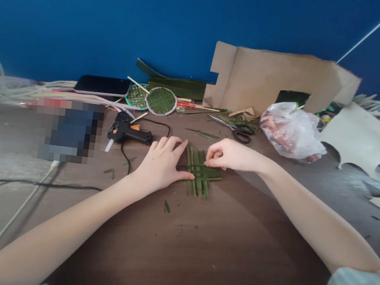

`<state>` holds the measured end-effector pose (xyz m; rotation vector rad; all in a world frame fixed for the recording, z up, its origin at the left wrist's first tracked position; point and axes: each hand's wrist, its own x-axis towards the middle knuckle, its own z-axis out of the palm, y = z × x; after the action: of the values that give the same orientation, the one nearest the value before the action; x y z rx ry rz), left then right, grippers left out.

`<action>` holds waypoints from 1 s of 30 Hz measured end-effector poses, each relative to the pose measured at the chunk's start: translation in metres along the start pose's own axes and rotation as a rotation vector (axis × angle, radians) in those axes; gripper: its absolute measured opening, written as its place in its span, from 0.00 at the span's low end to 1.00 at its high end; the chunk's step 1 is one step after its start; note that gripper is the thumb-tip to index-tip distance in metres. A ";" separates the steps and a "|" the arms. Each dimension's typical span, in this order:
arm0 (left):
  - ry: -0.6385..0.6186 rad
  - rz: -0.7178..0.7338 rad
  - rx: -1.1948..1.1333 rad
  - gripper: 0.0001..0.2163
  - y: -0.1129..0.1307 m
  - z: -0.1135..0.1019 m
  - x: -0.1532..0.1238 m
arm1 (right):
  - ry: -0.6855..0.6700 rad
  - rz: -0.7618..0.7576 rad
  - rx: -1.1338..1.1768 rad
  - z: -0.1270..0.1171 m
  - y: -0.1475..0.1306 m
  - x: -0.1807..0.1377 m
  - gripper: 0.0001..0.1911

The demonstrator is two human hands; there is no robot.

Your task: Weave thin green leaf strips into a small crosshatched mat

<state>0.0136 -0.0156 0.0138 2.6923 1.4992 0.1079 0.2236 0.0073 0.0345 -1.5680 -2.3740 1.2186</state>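
Observation:
A small mat of woven green leaf strips lies on the brown table. My left hand rests flat on its left side, fingers spread, thumb pressing the mat's edge. My right hand is at the mat's upper right, fingers pinched together on the end of one strip. Loose green scraps lie near the mat.
A black glue gun with its cord lies left of my hands. Scissors, two round woven discs, a phone, a plastic bag, cardboard pieces and long leaves line the back. Cables run at left.

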 end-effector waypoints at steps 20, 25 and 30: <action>-0.180 0.195 -0.413 0.08 -0.001 -0.023 0.002 | 0.005 0.004 0.000 0.002 0.001 -0.001 0.08; -0.166 0.202 -0.390 0.08 -0.001 -0.024 0.002 | 0.007 0.013 -0.002 0.001 0.001 -0.001 0.08; -0.140 0.228 -0.269 0.08 0.001 -0.024 0.001 | -0.003 0.009 -0.003 0.001 0.001 -0.001 0.08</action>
<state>0.0130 -0.0148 0.0377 2.5809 1.0532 0.1191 0.2246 0.0065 0.0334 -1.5808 -2.3739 1.2212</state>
